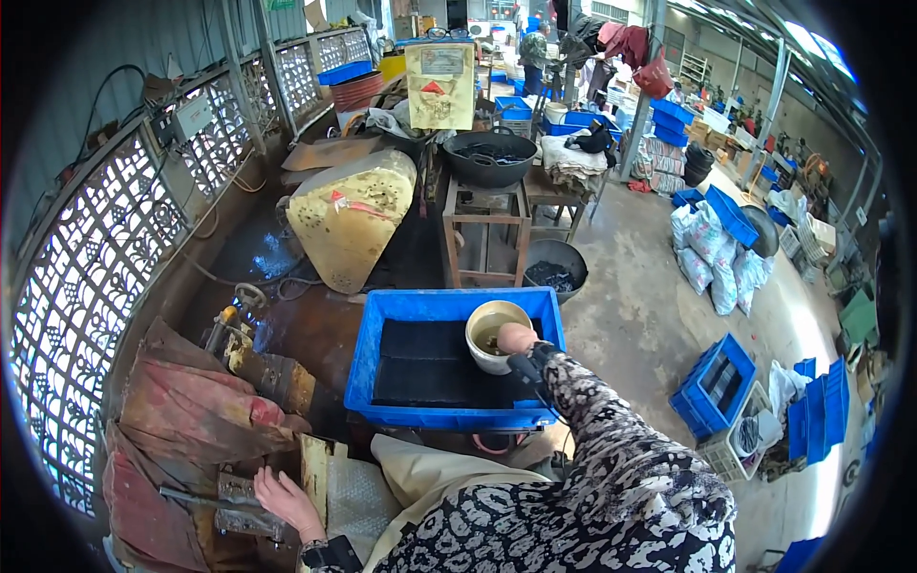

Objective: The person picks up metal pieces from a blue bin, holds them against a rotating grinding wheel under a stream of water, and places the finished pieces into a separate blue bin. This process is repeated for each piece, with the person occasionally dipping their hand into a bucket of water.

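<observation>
My right hand (519,338) reaches over the right rim of a cream pail (488,362). Its fingers look curled inside, and whatever they hold is hidden. Cloudy liquid (497,321) shows in the pail, with something small and dark near my fingertips. The pail stands inside a blue plastic crate (359,372), whose bottom is covered with flat black pieces (420,380). At the lower left, my left hand (288,503) has its fingers stretched out beside a metal cylinder part (236,489) of a machine; I cannot tell whether it touches it.
Red-stained cloth (191,401) drapes the machine at left. A yellow tapered housing (351,224) stands ahead, beside a black pan (489,172) on a metal stand and a dark tub (556,265) on the floor. Blue crates (702,406) and filled sacks (712,253) are at right.
</observation>
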